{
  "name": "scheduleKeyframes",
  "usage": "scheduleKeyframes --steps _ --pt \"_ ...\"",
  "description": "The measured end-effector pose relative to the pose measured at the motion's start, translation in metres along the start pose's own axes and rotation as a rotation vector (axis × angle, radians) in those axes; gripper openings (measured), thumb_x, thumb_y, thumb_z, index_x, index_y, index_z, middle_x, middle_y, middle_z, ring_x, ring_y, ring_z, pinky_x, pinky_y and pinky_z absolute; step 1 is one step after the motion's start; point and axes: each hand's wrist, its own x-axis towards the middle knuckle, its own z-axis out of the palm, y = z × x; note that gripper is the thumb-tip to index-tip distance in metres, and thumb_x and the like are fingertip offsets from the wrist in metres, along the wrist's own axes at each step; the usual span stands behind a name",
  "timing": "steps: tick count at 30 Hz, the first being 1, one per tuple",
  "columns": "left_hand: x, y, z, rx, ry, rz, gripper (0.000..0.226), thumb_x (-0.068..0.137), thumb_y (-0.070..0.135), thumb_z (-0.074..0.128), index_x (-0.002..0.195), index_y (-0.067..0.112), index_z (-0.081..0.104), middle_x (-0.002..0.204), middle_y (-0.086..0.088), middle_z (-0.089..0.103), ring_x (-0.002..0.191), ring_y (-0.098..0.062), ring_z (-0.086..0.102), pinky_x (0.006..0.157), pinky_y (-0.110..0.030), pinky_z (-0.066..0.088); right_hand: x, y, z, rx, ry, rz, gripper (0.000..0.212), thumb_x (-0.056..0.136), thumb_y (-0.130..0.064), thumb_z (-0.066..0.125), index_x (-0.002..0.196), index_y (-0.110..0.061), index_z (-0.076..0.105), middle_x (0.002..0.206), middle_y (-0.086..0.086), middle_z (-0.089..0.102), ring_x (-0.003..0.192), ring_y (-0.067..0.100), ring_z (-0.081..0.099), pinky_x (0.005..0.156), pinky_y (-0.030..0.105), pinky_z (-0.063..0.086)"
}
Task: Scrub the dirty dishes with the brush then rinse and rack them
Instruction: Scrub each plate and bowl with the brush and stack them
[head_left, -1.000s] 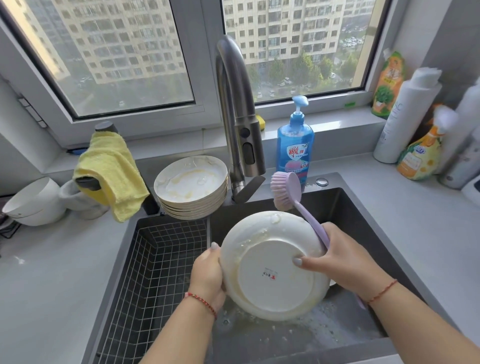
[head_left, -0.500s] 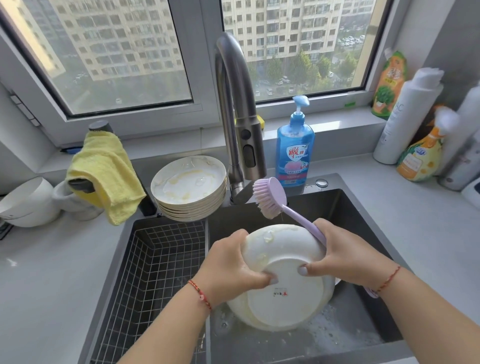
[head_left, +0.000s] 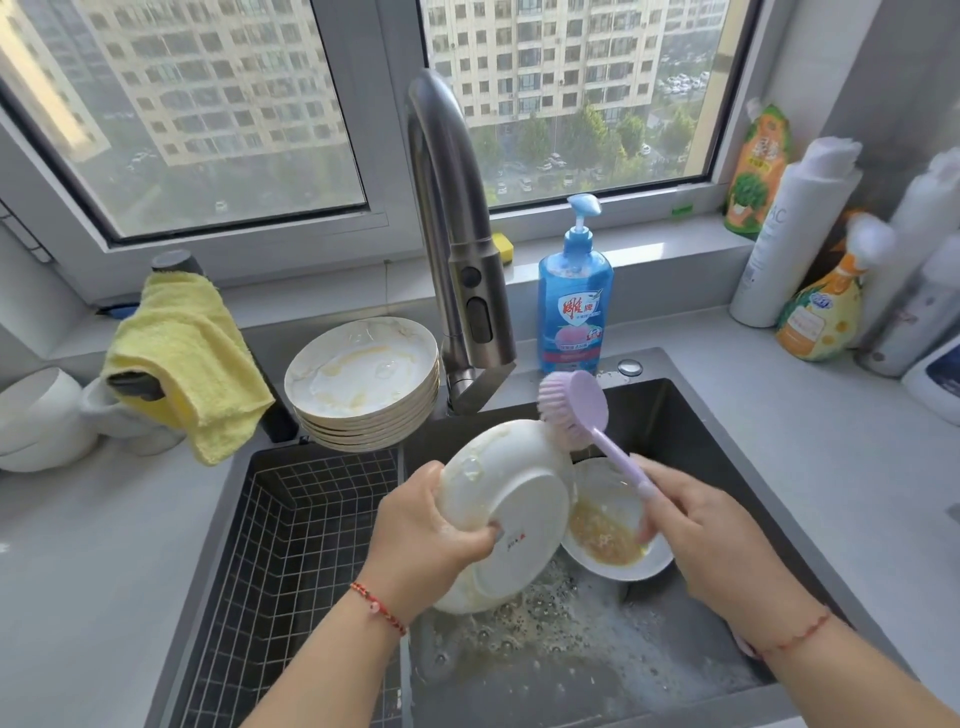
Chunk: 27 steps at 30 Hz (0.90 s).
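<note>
Hands are working over the dark sink (head_left: 727, 426); the left hand (head_left: 431, 540) is gripping a white plate (head_left: 511, 514) by its rim, fingers curled onto the underside near the small label, and is holding it tilted on edge with the base facing the camera; half a second ago both hands were on this plate and it was lying flatter, whereas now the right hand (head_left: 701, 535) is letting it go and is holding only the lilac brush (head_left: 576, 410) by its handle, fingers wrapped round it; the brush head is standing just above the plate's upper rim, bristles facing left, and whether they are touching the rim is hard to tell; the plate is now sitting further left than before, so a second dish is showing behind it, a white bowl (head_left: 618, 530) with yellowish residue resting in the basin; soapy, foamy water (head_left: 545, 634) is lying on the sink floor below the plate; a wire rack (head_left: 291, 551) is filling the left compartment of the sink; a stack of dirty plates (head_left: 363, 384) is sitting on the counter at the sink's back left corner, beside the faucet (head_left: 457, 249), unchanged from earlier; a blue soap bottle (head_left: 574, 306) is standing behind the sink, and a yellow cloth (head_left: 182, 358) is hanging to the left
</note>
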Motion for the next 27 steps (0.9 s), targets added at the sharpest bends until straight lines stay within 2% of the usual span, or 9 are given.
scheduleKeyframes --steps 3,6,8,10,13,18,21,24,27 --pt "0.001 -0.001 0.003 0.011 0.051 -0.036 0.037 0.062 0.026 0.089 0.080 0.019 0.058 0.076 0.006 0.064 0.070 -0.010 0.062 0.059 -0.024 0.053 -0.015 -0.003 0.008 0.015 -0.066 -0.001 0.035 0.100 -0.029 0.042 0.128 -0.047 0.052 0.053 -0.013 0.057 0.047 0.000 0.048 0.049 0.016 0.039" --pt "0.003 -0.001 0.011 0.022 0.044 -0.081 0.034 0.066 0.023 0.087 0.081 0.017 0.057 0.078 0.007 0.065 0.074 -0.014 0.064 0.065 -0.028 0.055 -0.033 -0.021 0.020 -0.102 -0.192 -0.126 0.043 0.099 -0.031 0.043 0.136 -0.052 0.038 0.066 -0.007 0.061 0.047 0.004 0.044 0.047 0.018 0.033" --pt "0.005 -0.001 0.016 0.044 0.025 -0.056 0.037 0.070 0.018 0.085 0.092 0.020 0.054 0.086 0.012 0.061 0.086 -0.014 0.063 0.075 -0.020 0.053 -0.046 -0.030 0.027 -0.275 -0.262 -0.204 0.046 0.099 -0.036 0.041 0.139 -0.055 0.030 0.074 -0.005 0.061 0.054 0.008 0.046 0.056 0.024 0.040" --pt "0.003 0.000 0.015 0.052 0.034 -0.072 0.037 0.070 0.021 0.085 0.089 0.023 0.054 0.082 0.016 0.058 0.082 -0.010 0.061 0.067 -0.011 0.048 -0.045 -0.035 0.023 -0.332 -0.247 -0.212 0.043 0.099 -0.038 0.039 0.135 -0.060 0.030 0.078 -0.006 0.062 0.059 0.008 0.051 0.061 0.024 0.043" --pt "-0.006 -0.002 0.008 -0.049 0.060 -0.091 0.034 0.063 0.020 0.089 0.078 0.021 0.058 0.074 0.008 0.064 0.068 -0.009 0.061 0.055 -0.015 0.047 -0.022 -0.021 0.010 -0.180 -0.171 -0.060 0.033 0.100 -0.031 0.041 0.112 -0.062 0.044 0.071 -0.003 0.063 0.055 0.006 0.052 0.056 0.023 0.043" --pt "-0.012 -0.009 0.001 -0.153 0.073 -0.106 0.041 0.057 0.021 0.092 0.087 0.020 0.063 0.084 0.002 0.069 0.079 -0.014 0.067 0.068 -0.031 0.059 -0.014 0.009 0.010 0.025 -0.180 0.291 0.031 0.100 -0.026 0.039 0.108 -0.042 0.064 0.060 0.002 0.037 0.040 0.011 0.026 0.040 0.020 0.024" --pt "-0.013 -0.009 0.005 -0.124 0.057 -0.098 0.038 0.060 0.020 0.091 0.084 0.022 0.061 0.082 0.003 0.068 0.076 -0.013 0.066 0.062 -0.022 0.054 -0.023 -0.007 0.012 -0.009 -0.161 0.080 0.030 0.100 -0.025 0.039 0.109 -0.038 0.064 0.054 -0.005 0.038 0.038 0.005 0.026 0.041 0.022 0.025" --pt "-0.015 -0.006 0.013 -0.101 0.015 -0.117 0.036 0.063 0.021 0.089 0.080 0.021 0.058 0.078 0.005 0.065 0.072 -0.012 0.062 0.054 -0.017 0.045 -0.030 -0.033 0.012 -0.112 -0.212 -0.155 0.031 0.101 -0.029 0.039 0.117 -0.051 0.053 0.057 -0.004 0.047 0.042 0.005 0.037 0.045 0.017 0.029" --pt "-0.016 -0.006 0.015 -0.119 -0.002 -0.107 0.036 0.063 0.021 0.089 0.080 0.022 0.057 0.078 0.005 0.065 0.071 -0.009 0.061 0.053 -0.012 0.044 -0.024 -0.038 0.011 -0.164 -0.220 -0.167 0.028 0.100 -0.030 0.039 0.115 -0.049 0.054 0.060 -0.003 0.053 0.049 0.008 0.047 0.048 0.021 0.036"
